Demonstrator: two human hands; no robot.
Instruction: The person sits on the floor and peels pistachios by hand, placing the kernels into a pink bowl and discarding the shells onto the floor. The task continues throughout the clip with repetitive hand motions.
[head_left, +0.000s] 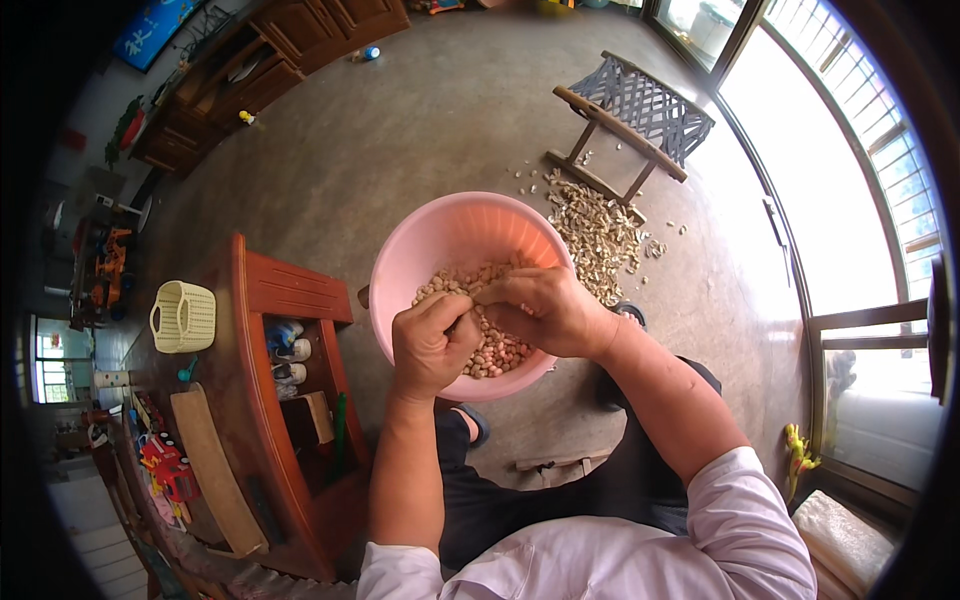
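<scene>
we look down on a pink tub [440,225], set in front of our knees, with the nuts [497,352] lying in its lower part; most are pale and unshelled, and some reddish ones show near the side closest to us. our left grip [437,342] is over the near left part of the tub, its fingers curled inward. our right grip [550,312] comes in from the other side over the tub's right part, also curled, and the fingertips of the two meet above the nuts. what lies between those fingertips is hidden, so we cannot tell whether either grip is closed on a nut

to the right of the tub, we see a heap of shells [597,235] spread over the floor [350,130], reaching the foot of a stool [645,110] with a woven grey seat. on our left is a reddish wooden tabletop [228,375], which carries a pale basket [187,318], a long board [215,470] and a red toy truck [170,467]; below it, an open shelf holds several small things. a slipper [480,426] shows just below the tub, and a yellow-green toy [798,455] is at far right, near the glass door [800,190]
</scene>
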